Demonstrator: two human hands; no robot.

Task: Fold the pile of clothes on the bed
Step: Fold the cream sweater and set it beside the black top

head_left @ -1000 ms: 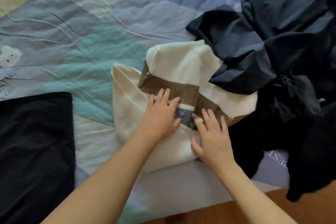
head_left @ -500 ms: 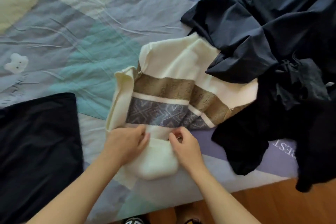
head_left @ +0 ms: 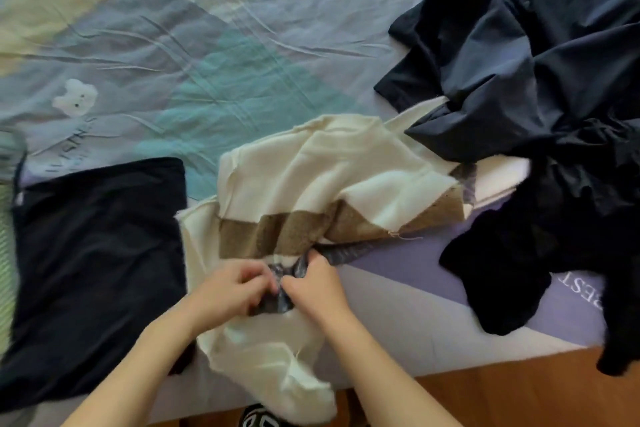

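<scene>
Left of centre on the patchwork bed (head_left: 207,45), the left hand (head_left: 232,291) and right hand (head_left: 311,282) both pinch the soft, limp cream knitted sweater with brown band (head_left: 311,184) mid-body; its hem corners likely offer better control.

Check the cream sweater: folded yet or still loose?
Not folded yet. The cream sweater lies bunched and crooked, its lower end hanging off the bed edge, while the left hand and right hand grip its patterned band.
</scene>
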